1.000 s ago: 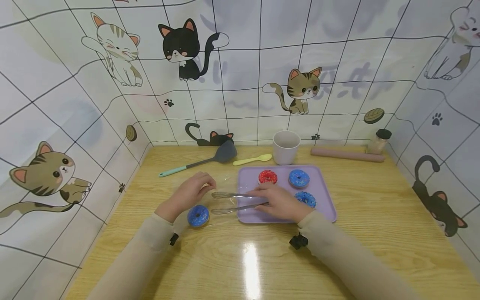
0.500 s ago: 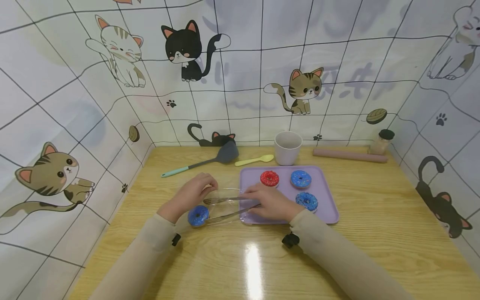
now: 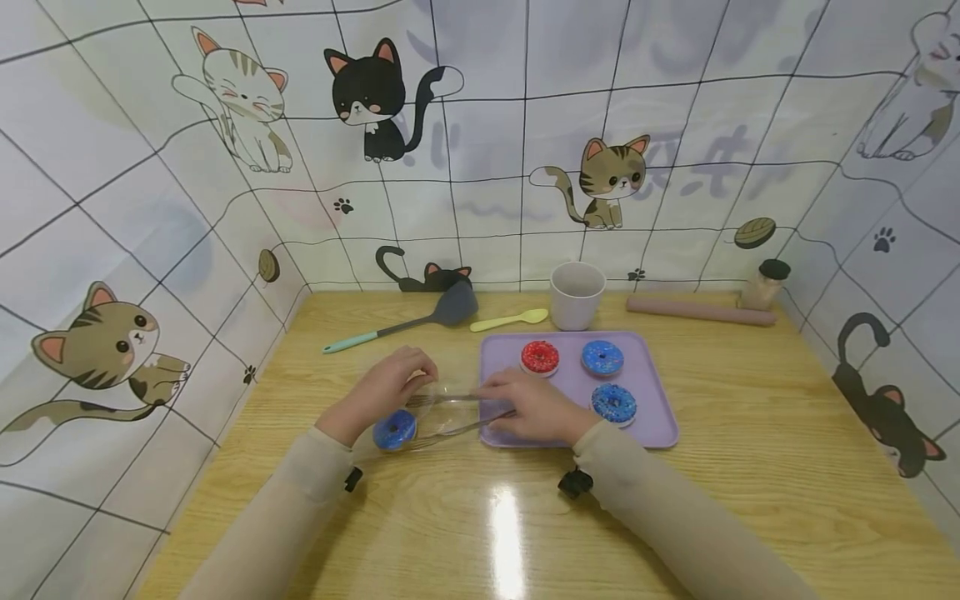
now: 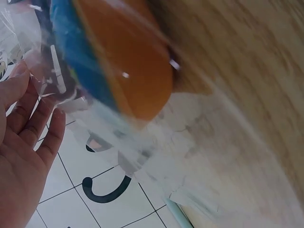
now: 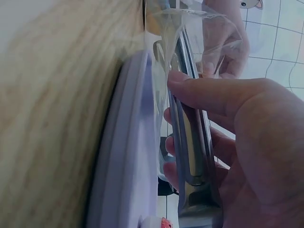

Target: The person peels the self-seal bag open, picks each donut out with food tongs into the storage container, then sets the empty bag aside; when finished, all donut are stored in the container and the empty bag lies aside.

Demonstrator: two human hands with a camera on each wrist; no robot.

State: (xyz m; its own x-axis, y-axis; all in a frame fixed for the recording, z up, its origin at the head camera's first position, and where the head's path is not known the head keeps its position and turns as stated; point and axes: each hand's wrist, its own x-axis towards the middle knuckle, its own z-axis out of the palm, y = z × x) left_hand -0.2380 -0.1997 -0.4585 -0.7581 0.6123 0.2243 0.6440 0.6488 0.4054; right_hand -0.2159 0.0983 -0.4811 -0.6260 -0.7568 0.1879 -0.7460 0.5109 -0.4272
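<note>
Both forearms reach in from 6 o'clock and meet at the middle of the desk [image 3: 720, 467]. The right hand [image 3: 536, 408] lies knuckles up at the tray's [image 3: 652, 383] 9 o'clock edge, its grip closed round the handles of metal tongs [image 3: 450, 414], thumb pressing the upper arm; the tong tips point toward 9 o'clock into a clear plastic bag [image 3: 442, 400]. The left hand [image 3: 386, 387], fingers curled, pinches the bag's mouth. A blue doughnut [image 3: 395, 431] sits inside the bag at the left hand's 6 o'clock, beside the tong tips.
</note>
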